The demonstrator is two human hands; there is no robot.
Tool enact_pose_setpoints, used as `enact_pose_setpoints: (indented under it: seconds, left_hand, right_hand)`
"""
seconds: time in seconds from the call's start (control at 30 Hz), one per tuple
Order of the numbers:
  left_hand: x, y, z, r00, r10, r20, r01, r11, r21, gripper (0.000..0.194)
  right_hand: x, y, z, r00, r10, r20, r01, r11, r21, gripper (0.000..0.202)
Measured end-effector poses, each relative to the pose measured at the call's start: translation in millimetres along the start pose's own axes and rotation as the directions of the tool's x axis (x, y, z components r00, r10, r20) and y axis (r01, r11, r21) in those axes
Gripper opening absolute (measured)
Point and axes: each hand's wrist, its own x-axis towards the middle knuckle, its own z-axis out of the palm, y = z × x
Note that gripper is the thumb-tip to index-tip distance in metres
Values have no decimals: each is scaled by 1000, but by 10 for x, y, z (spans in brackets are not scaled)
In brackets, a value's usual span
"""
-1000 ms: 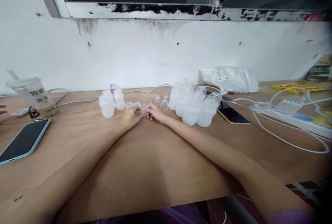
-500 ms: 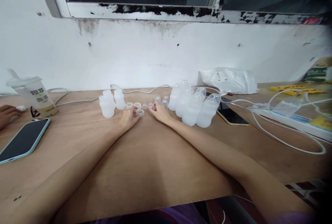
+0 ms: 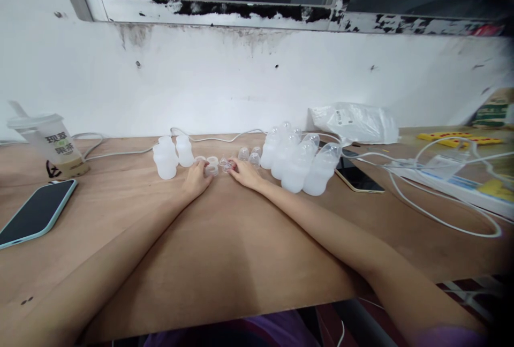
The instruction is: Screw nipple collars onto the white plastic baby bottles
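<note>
Near the desk's [image 3: 217,240] back edge, left hand [image 3: 196,178] at a clear ring [image 3: 212,171], right hand [image 3: 244,173] at a clear domed piece [image 3: 227,168], contact partly hidden, cannot tell either grip; further left, lidded cup [image 3: 45,134] containing shallow brown drink [image 3: 74,167].

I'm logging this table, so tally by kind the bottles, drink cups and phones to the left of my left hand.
White bottles: 3 visible, two overlapping
Drink cup: 1
Phone: 1
Total: 5
</note>
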Motion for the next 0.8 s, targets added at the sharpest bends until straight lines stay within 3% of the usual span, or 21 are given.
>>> enact_pose_setpoints:
  seconds: [0.5, 0.8]
  left_hand:
    - [33, -16, 5, 1000, -1, -24, 0, 999, -55, 29]
    - [29, -11, -1, 1000, 11, -23, -12, 999, -46, 27]
  right_hand:
    - [-29, -13, -10, 996, -81, -22, 82, 994, 69, 41]
    - [-154, -145, -107, 998, -54, -30, 49, 986, -160, 41]
